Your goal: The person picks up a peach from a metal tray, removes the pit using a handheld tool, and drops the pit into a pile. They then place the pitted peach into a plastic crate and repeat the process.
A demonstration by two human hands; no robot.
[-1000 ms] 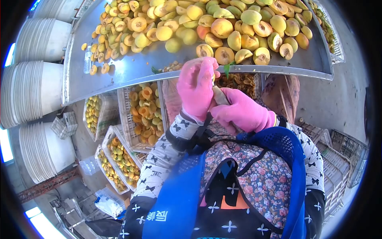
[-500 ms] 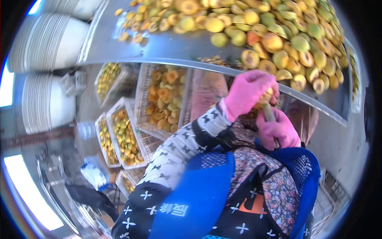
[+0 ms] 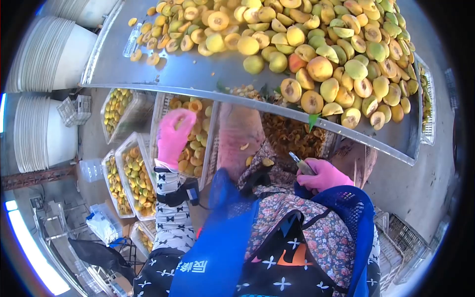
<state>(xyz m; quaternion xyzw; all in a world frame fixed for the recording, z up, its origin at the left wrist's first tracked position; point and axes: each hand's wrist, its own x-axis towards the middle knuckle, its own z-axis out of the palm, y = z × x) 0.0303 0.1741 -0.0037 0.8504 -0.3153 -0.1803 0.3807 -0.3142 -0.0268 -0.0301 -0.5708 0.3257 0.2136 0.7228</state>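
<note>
My left hand (image 3: 174, 136), in a pink glove, is held over a crate of halved apricots (image 3: 195, 156). Its fingers curve around a gap, and no fruit shows in them. In its own pink glove, my right hand (image 3: 326, 175) is closed around the handle of a short-bladed knife (image 3: 303, 165), the metal tip pointing up and left. Both hands are below the near edge of a metal table (image 3: 198, 74), where a big heap of whole and halved apricots (image 3: 341, 64) lies.
A crate of brown pieces, apparently fruit stones (image 3: 292, 133), sits between my legs under the table edge. More fruit-filled crates (image 3: 141, 173) stand on the floor at left, near stacked white tubs (image 3: 44, 133). A clear plastic bottle (image 3: 132, 39) lies on the table.
My left hand has left the apricot it held near the knife and moved left over the crate. My right hand, still holding the knife, has shifted slightly left.
</note>
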